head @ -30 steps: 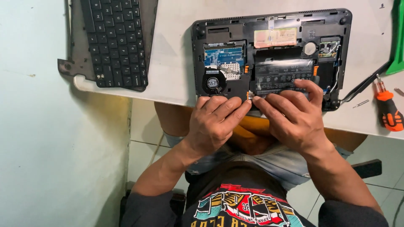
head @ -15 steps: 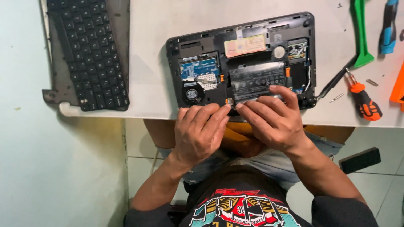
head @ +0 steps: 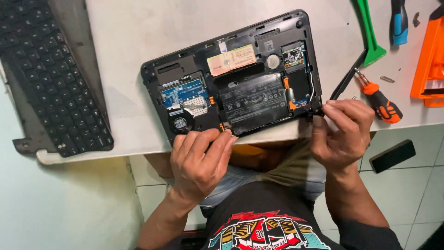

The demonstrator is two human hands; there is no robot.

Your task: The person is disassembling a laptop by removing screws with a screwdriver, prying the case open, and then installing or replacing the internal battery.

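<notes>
Opened laptop base [head: 240,88] lies tilted on the white table [head: 138,28], its near edge at the table's near edge. Your left hand [head: 199,162] grips that near edge below the fan [head: 179,122], fingers curled closed on it. Your right hand [head: 344,132] pinches the base's near right corner, fingertips closed. Orange-handled screwdriver [head: 379,102] lies just right; detached keyboard [head: 51,78] far left.

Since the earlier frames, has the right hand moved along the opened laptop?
Yes. The right hand has slid from the middle of the laptop's near edge, beside the left hand, out to its right corner, toward the orange screwdriver.
</notes>
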